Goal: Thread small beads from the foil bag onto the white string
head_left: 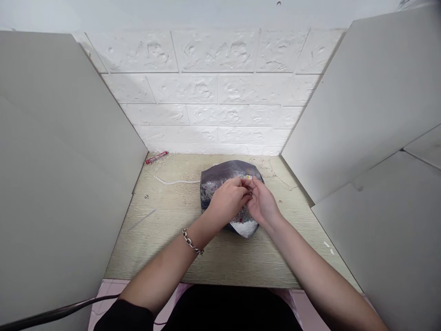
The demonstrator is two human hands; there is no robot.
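Observation:
Fingertips together, my left hand (229, 198) and my right hand (262, 202) meet over a dark, crumpled, tray-like container (220, 171). Each has its fingers pinched, and what lies between them is too small to make out. A tiny yellow and white piece (248, 177) shows at the fingertips of the right hand. Inside the container are many small clear and reddish beads (243, 215), with a heap of white ones (245, 228) at the near corner. My hands hide the middle of it.
On the wooden tabletop (172, 257), a white beaded strand (177, 181) runs left from the container. A thin pale stick (142, 219) and a red packet (156, 157) lie further left. Fine clear thread (274, 174) lies behind right. Grey panels (69, 161) flank both sides.

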